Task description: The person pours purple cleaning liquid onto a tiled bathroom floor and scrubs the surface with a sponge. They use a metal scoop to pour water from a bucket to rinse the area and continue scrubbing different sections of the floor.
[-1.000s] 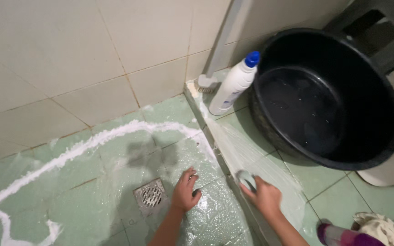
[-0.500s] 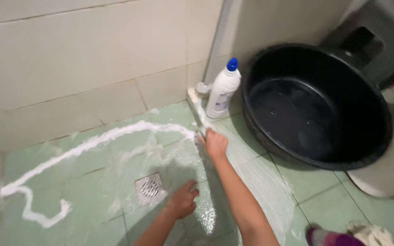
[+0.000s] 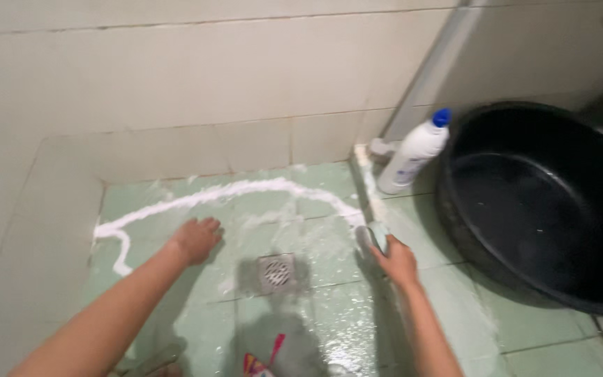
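Hemming the wet green floor [image 3: 329, 314] are cream wall tiles beyond both hands and a low raised curb running under the right hand [image 3: 396, 261]; open floor lies between the two hands, around the square metal drain [image 3: 277, 272]. The left hand [image 3: 197, 239] presses knuckles-down on the tiles, fingers curled loosely, holding nothing. The right hand is closed around a small pale scrubber [image 3: 373, 236], its head on the curb's edge, touching the end of a foamy white line of cleaner [image 3: 232, 190] that arcs past the left hand. Beyond the right hand stands a white bottle with a blue cap [image 3: 413, 151]; just outside it, a round, glossy black tub [image 3: 549, 202].
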